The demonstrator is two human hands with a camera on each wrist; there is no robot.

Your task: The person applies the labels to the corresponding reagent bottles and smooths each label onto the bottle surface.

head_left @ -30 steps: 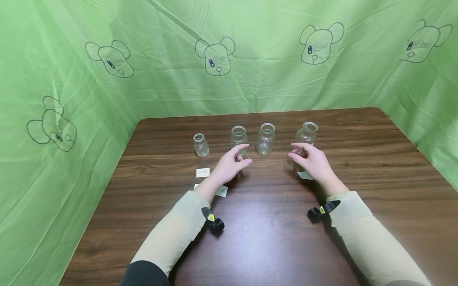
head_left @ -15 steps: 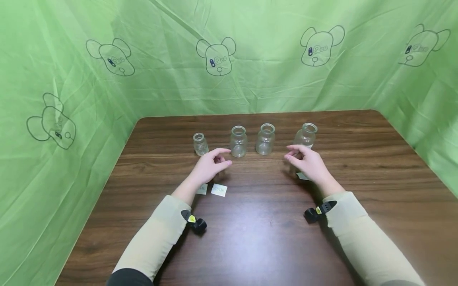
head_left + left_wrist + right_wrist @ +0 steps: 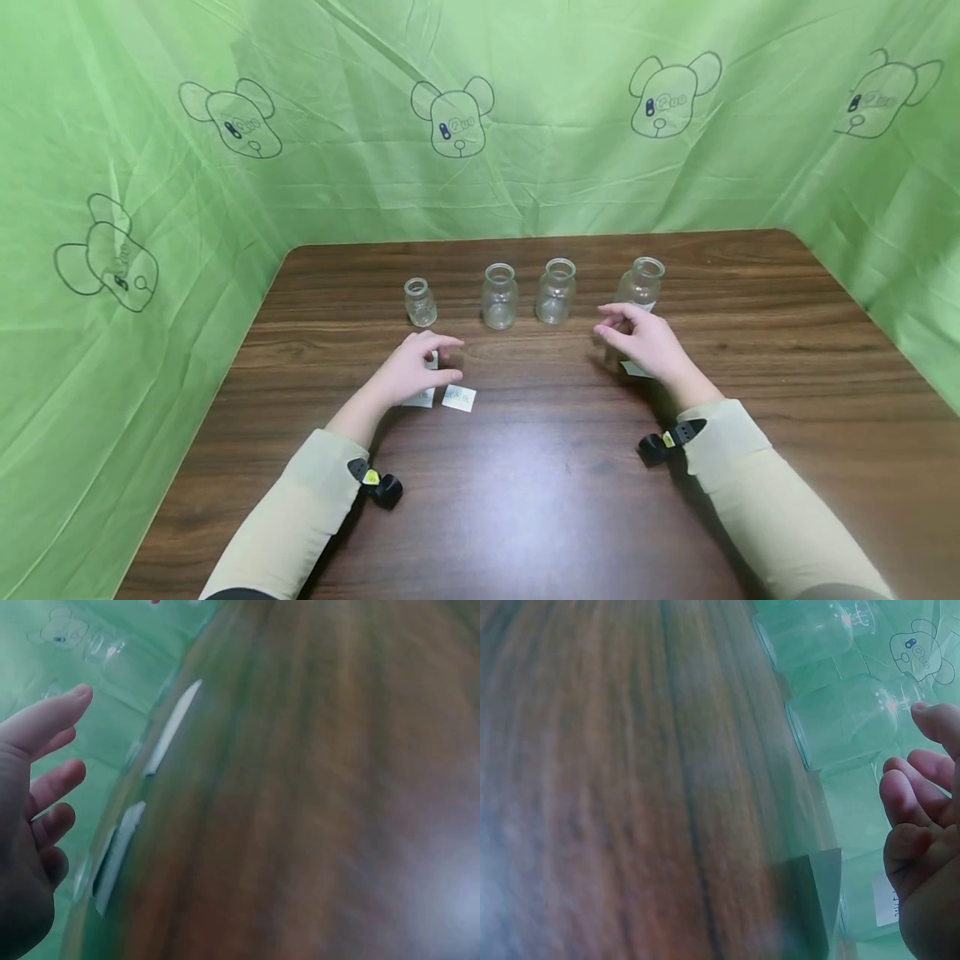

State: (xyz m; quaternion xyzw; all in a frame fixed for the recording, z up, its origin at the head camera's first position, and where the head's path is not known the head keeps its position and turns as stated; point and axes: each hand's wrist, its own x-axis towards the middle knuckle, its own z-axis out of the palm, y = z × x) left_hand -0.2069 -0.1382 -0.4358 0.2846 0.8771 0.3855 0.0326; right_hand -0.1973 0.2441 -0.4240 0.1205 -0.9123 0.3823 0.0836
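My left hand hovers low over white paper slips with writing, thumb and index finger spread apart and nothing between them. One slip lies just right of the thumb; a second slip shows below the hand, and another slip is partly hidden behind the fingers. My right hand is bent loosely in front of a clear glass jar bearing a white label, and holds nothing. Under that palm lies a pale slip, whose raised edge shows in the right wrist view.
Farther back stand a small glass jar at left and two larger ones, a left jar and a right jar, near the middle. A green cloth with drawn bear heads hangs behind the brown wooden table.
My left hand has drawn back from the jars, moving left and nearer over the paper slips. The right hand has shifted only slightly left.
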